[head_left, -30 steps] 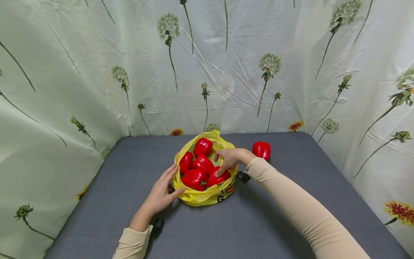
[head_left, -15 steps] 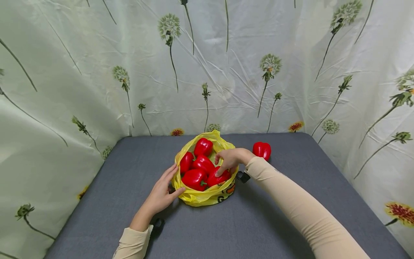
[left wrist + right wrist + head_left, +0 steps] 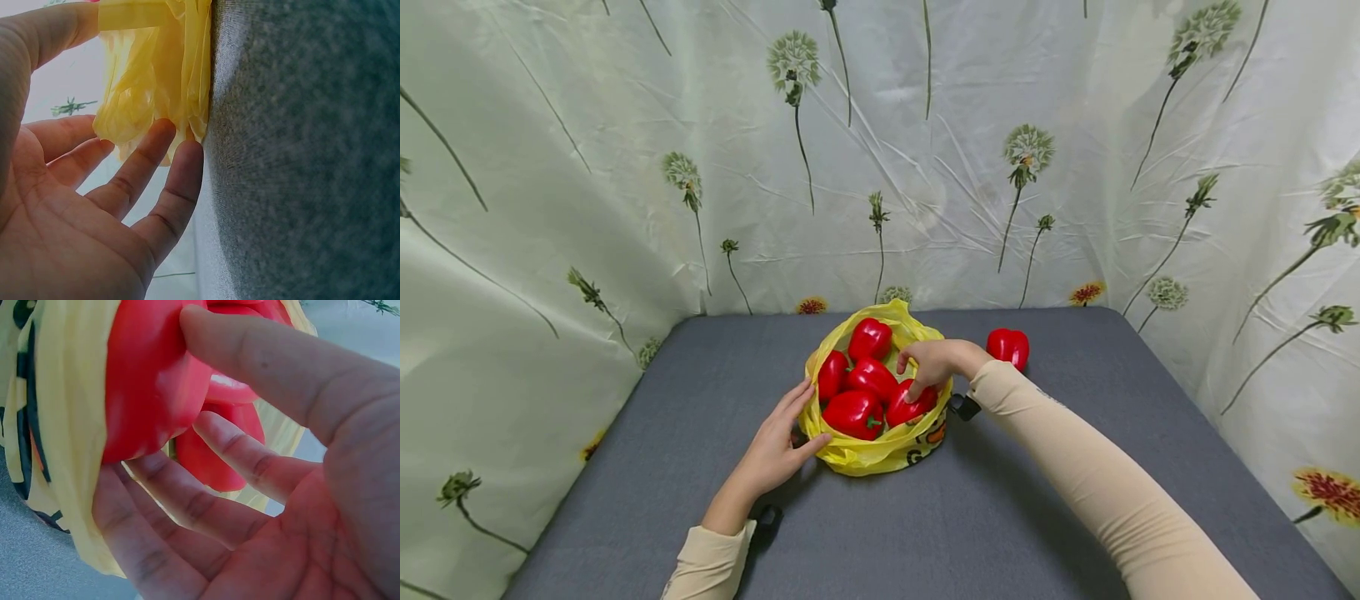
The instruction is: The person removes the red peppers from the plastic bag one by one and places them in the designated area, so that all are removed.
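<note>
A yellow plastic bag [image 3: 872, 460] with its mouth spread wide sits mid-table, holding several red bell peppers. My right hand [image 3: 937, 363] reaches over the bag's right rim and grips the bell pepper [image 3: 919, 407] at the near right. In the right wrist view, the thumb lies on that pepper [image 3: 150, 381] and the fingers reach beneath it. My left hand [image 3: 772, 446] rests against the bag's left side, fingers extended and the thumb near its front rim. In the left wrist view, those fingertips touch the crinkled yellow plastic [image 3: 144, 81].
Another red bell pepper [image 3: 1009, 347] lies on the grey table [image 3: 715, 392] to the right of the bag, behind my right forearm. A pale curtain [image 3: 737, 167] printed with dandelions hangs along the back and sides of the table.
The bell pepper in my right hand has risen slightly, and the hand with it. The peppers beside it have shifted a little. My left hand has stayed against the bag.
</note>
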A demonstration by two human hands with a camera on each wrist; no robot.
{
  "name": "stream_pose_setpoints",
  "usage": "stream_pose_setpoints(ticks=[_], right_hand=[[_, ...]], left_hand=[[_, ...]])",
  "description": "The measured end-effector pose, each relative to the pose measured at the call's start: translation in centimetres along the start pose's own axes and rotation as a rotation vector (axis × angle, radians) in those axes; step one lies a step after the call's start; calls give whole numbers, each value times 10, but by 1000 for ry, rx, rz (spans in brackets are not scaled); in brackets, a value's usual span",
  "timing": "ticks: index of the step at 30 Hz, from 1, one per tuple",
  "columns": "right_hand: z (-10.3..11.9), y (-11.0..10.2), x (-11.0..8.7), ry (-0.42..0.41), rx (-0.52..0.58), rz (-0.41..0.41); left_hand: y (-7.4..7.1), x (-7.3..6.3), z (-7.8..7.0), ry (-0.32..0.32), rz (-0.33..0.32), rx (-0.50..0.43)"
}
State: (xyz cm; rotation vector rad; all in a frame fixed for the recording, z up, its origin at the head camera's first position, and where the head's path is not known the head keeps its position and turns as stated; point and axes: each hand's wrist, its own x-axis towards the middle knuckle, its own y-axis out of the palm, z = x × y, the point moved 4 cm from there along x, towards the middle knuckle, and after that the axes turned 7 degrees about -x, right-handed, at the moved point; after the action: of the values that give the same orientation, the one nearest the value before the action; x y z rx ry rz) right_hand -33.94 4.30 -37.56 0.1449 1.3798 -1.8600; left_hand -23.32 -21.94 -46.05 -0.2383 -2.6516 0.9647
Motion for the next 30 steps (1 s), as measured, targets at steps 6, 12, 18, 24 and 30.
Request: stream_pose_setpoints(ticks=[6, 12, 18, 24, 30], right_hand=[[-1, -1, 1, -2, -10, -16], [-5, -2, 0, 45, -24, -24], [-11, 1, -3, 115, 40, 26], [-12, 3, -4, 106, 80, 64], [-11, 2, -5, 101, 72, 58]], left_hand=[[0, 0, 0, -8, 4, -7], [0, 0, 1, -2, 1, -2], [0, 0, 0, 3, -3, -2], [0, 0, -1, -6, 3, -4], [0, 0, -2, -6, 5, -3]])
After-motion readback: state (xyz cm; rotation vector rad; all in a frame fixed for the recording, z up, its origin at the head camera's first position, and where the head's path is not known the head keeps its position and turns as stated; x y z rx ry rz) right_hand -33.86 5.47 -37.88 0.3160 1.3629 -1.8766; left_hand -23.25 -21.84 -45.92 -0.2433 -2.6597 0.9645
